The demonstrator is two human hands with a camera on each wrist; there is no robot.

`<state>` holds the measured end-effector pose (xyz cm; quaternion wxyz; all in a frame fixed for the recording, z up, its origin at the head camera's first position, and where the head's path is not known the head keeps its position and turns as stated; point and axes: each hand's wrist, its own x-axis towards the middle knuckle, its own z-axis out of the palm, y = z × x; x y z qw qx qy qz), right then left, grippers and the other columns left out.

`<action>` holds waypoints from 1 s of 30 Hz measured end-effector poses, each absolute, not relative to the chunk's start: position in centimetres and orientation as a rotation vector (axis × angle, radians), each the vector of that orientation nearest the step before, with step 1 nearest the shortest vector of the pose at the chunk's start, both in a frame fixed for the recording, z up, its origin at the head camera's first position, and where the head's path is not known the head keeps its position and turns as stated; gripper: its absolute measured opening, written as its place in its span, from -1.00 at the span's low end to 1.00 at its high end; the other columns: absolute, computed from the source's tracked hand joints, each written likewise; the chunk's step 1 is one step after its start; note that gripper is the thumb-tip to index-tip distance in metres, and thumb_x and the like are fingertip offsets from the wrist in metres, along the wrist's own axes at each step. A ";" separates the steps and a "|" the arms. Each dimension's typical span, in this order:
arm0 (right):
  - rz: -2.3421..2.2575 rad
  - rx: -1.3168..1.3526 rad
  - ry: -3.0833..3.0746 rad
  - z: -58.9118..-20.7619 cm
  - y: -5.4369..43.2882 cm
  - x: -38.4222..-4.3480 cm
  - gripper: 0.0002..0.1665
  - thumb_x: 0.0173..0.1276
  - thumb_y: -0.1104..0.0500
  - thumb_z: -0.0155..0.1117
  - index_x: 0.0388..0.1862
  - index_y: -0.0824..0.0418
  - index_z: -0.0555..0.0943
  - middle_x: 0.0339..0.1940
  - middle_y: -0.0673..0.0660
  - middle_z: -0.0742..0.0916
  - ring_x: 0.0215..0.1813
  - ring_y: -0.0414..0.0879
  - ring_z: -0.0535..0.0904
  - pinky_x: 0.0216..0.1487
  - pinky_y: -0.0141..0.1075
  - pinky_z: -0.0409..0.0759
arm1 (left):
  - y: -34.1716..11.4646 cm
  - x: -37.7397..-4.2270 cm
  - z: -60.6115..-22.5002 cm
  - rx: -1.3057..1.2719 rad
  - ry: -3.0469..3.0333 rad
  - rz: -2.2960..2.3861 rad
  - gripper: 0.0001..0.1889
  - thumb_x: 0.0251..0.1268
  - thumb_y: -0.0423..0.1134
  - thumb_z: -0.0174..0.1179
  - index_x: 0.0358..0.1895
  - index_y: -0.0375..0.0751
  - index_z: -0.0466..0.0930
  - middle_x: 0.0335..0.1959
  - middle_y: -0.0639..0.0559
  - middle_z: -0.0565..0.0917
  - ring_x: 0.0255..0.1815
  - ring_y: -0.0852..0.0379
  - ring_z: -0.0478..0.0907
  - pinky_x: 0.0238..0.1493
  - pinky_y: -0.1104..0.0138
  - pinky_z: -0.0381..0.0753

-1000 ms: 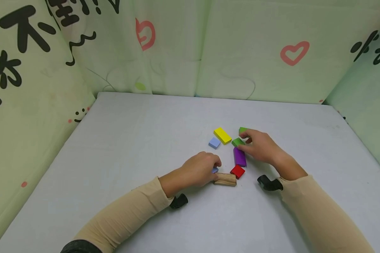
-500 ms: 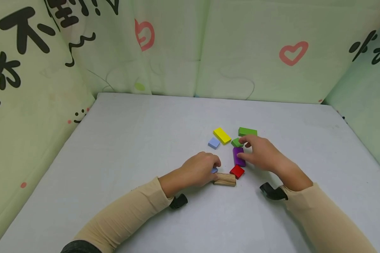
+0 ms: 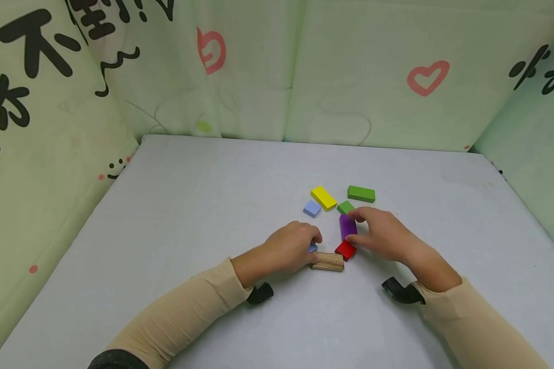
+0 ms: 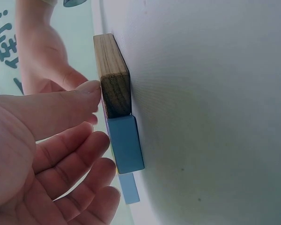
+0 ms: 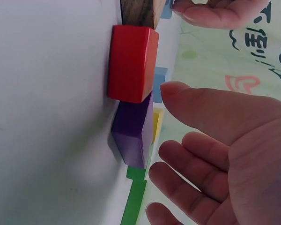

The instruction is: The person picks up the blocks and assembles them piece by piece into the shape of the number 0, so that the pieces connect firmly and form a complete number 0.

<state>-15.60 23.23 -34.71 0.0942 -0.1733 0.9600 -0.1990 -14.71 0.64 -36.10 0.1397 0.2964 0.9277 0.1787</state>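
Observation:
My left hand (image 3: 292,248) rests by a wooden block (image 3: 329,262) and a blue block (image 4: 125,144). In the left wrist view its thumb touches the wooden block's upper edge, and the loosely bent fingers lie against or just beside the blue one. My right hand (image 3: 388,236) hovers, thumb and fingers spread, over the right side of a purple block (image 3: 348,226) and a red block (image 3: 346,250). The right wrist view has nothing between thumb and fingers. Red touches purple and sits at the wooden block's corner. A small green block (image 3: 345,207) adjoins purple's far end.
Farther back lie a yellow block (image 3: 324,198), a second blue block (image 3: 312,208) and a long green block (image 3: 361,194). These blocks and the others form a rough ring on the white table (image 3: 203,205). Printed green cloth (image 3: 258,77) hangs around the table's back and sides.
My right hand has moved toward me, from the green blocks past the purple one to the red, uncovering the long green block. The left hand and the blocks have stayed put.

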 end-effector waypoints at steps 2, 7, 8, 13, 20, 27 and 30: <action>-0.592 -0.525 2.844 -34.8 23.2 -15.4 -0.41 0.29 0.15 0.46 0.21 0.40 0.53 0.08 0.32 0.65 0.12 0.25 0.54 0.09 0.11 0.58 | 0.7 -14.7 -36.1 0.853 2.682 0.516 -0.64 0.29 -0.13 0.39 0.11 -0.12 0.66 -0.06 0.12 0.68 -0.05 0.16 0.52 0.06 0.39 0.52; -0.597 -0.570 2.851 -34.9 23.3 -15.0 -0.43 0.28 0.17 0.47 0.19 0.40 0.55 0.06 0.30 0.66 0.11 0.23 0.56 0.09 0.11 0.58 | 0.7 -14.7 -36.0 0.861 2.687 0.515 -0.64 0.28 -0.13 0.40 0.11 -0.12 0.66 -0.07 0.11 0.68 -0.06 0.16 0.52 0.05 0.39 0.52; -0.597 -0.574 2.851 -35.0 23.3 -14.9 -0.44 0.28 0.17 0.47 0.18 0.40 0.55 0.06 0.30 0.66 0.11 0.23 0.56 0.10 0.11 0.57 | 0.6 -14.7 -36.0 0.864 2.687 0.515 -0.63 0.29 -0.13 0.40 0.11 -0.13 0.65 -0.06 0.11 0.68 -0.06 0.16 0.52 0.05 0.39 0.52; -0.584 -0.588 2.853 -35.1 23.4 -14.6 -0.44 0.27 0.18 0.46 0.18 0.40 0.55 0.06 0.30 0.67 0.12 0.24 0.56 0.12 0.13 0.55 | 0.6 -14.8 -36.0 0.866 2.682 0.517 -0.64 0.29 -0.13 0.40 0.11 -0.13 0.65 -0.07 0.11 0.68 -0.05 0.16 0.52 0.05 0.39 0.52; -0.578 -0.596 2.863 -35.2 23.4 -14.4 -0.46 0.28 0.18 0.45 0.18 0.40 0.56 0.05 0.29 0.67 0.11 0.24 0.57 0.13 0.14 0.53 | 0.7 -14.7 -36.0 0.854 2.677 0.517 -0.64 0.29 -0.13 0.40 0.11 -0.12 0.65 -0.07 0.11 0.68 -0.06 0.16 0.51 0.05 0.39 0.52; -0.564 -0.590 2.869 -35.3 23.3 -14.3 -0.46 0.29 0.17 0.45 0.18 0.40 0.55 0.04 0.31 0.67 0.09 0.23 0.57 0.12 0.14 0.53 | 0.7 -14.7 -36.0 0.841 2.673 0.524 -0.64 0.29 -0.13 0.39 0.12 -0.12 0.65 -0.05 0.11 0.68 -0.04 0.15 0.51 0.06 0.39 0.52; -0.571 -0.581 2.865 -35.3 23.2 -14.3 -0.46 0.30 0.18 0.44 0.18 0.41 0.55 0.04 0.31 0.67 0.09 0.23 0.57 0.12 0.13 0.53 | 0.7 -14.6 -36.0 0.836 2.673 0.526 -0.63 0.29 -0.13 0.39 0.12 -0.12 0.65 -0.05 0.10 0.68 -0.04 0.15 0.51 0.06 0.39 0.52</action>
